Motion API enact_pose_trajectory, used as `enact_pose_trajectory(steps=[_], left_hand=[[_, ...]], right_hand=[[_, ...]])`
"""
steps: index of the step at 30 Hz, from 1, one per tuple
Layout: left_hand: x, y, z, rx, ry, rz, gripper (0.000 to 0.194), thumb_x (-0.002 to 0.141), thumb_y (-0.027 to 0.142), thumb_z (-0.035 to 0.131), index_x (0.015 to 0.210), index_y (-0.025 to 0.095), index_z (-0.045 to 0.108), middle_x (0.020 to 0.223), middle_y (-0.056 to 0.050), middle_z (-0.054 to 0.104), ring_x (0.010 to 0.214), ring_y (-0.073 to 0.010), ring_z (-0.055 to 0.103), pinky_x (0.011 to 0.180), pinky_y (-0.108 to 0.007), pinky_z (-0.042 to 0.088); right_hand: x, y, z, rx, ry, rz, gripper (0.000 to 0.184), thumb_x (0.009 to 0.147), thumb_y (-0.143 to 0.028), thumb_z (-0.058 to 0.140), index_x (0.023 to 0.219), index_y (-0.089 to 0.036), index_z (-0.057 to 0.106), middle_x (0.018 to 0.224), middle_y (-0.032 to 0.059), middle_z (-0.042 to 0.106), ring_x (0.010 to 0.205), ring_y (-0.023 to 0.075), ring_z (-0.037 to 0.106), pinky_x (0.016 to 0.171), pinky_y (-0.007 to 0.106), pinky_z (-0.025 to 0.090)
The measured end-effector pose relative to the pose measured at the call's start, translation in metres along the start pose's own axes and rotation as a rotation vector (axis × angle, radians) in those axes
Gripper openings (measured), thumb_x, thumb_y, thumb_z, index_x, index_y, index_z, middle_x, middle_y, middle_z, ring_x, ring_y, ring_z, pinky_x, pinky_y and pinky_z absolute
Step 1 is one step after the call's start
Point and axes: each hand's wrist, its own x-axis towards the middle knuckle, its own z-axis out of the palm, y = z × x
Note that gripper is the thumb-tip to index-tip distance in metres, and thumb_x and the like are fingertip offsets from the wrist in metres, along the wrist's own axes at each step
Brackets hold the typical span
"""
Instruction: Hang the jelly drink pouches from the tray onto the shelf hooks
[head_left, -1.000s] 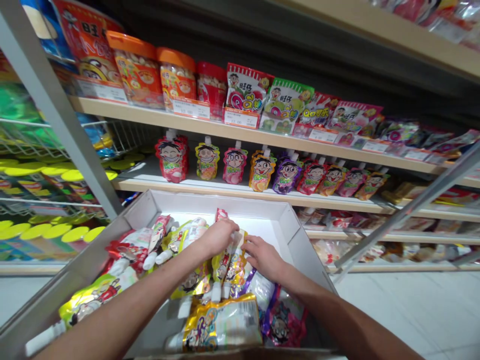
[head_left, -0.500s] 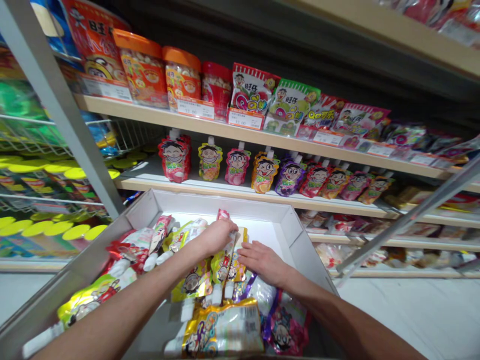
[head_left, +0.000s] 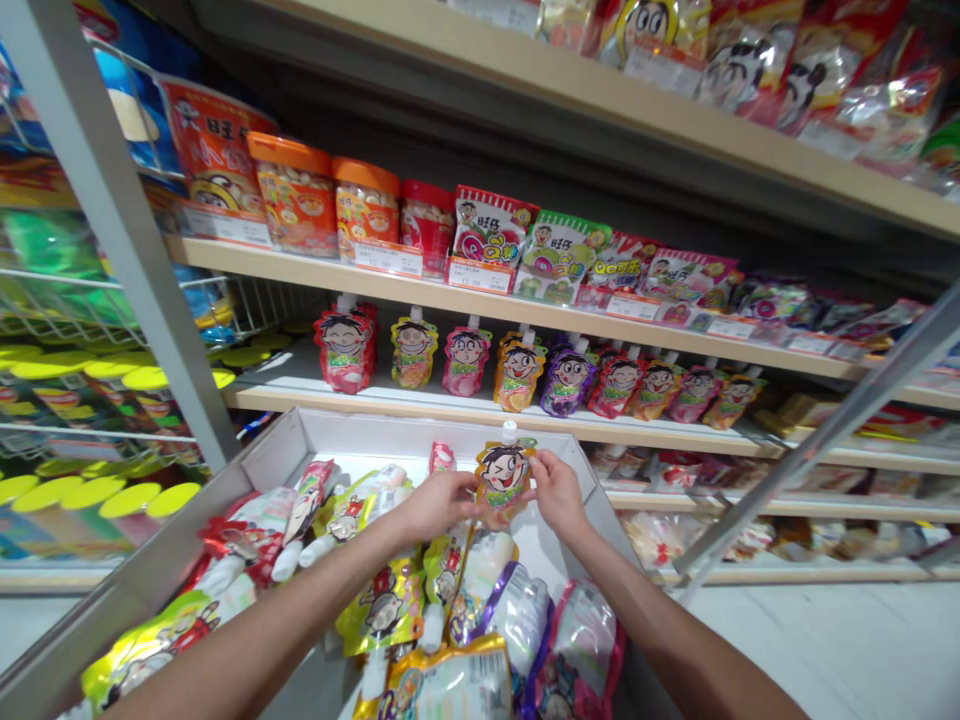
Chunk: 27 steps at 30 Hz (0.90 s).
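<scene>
An orange spouted jelly pouch with a winking cartoon face is held upright between both hands, its white cap on top. My left hand grips its left edge, and my right hand pinches the right edge. Below them a white-lined carton holds several more pouches, lying on their sides: a yellow one, a purple-edged one, a pink one and a gold-edged one at the front.
Behind the carton, a shelf carries a row of upright pouches, among them a red, a yellow and a purple one. Above stand orange-lidded tubs and gummy bags. A slanted metal post rises at left.
The orange pouch has come up out of the carton and is now between both hands. My right hand has risen from the pile. The view has tilted slightly upward.
</scene>
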Motion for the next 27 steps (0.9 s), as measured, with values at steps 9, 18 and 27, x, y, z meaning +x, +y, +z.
enact_pose_trajectory(steps=[9,18,27], left_hand=[[0.024,-0.003,0.017,-0.364,0.290,-0.151,0.015,0.061,0.027,0.049,0.065,0.013,0.054,0.061,0.000,0.056,0.056,-0.0115,0.050,0.050,-0.021,0.037],[0.085,0.000,0.002,-0.494,0.523,-0.078,0.007,0.063,0.022,0.046,0.060,0.016,0.044,0.052,0.004,0.050,0.049,-0.0094,0.049,0.045,-0.019,0.038],[0.154,0.007,-0.016,-0.332,0.691,-0.160,0.005,0.064,0.014,0.047,0.060,0.016,0.049,0.052,0.004,0.052,0.050,-0.0086,0.050,0.052,-0.019,0.040]], right_hand=[[0.010,-0.010,0.006,0.253,0.062,0.113,0.022,0.068,-0.037,0.043,0.071,-0.016,0.047,0.061,-0.0016,0.049,0.045,0.0110,0.050,0.033,0.024,0.044],[0.056,-0.027,0.000,0.313,0.207,0.026,0.019,0.067,-0.035,0.043,0.070,-0.016,0.047,0.064,-0.0013,0.050,0.054,0.0120,0.052,0.042,0.027,0.050],[0.120,-0.033,-0.009,0.131,0.347,-0.003,0.017,0.069,-0.032,0.038,0.069,-0.017,0.047,0.060,-0.0021,0.049,0.045,0.0098,0.049,0.038,0.025,0.048]])
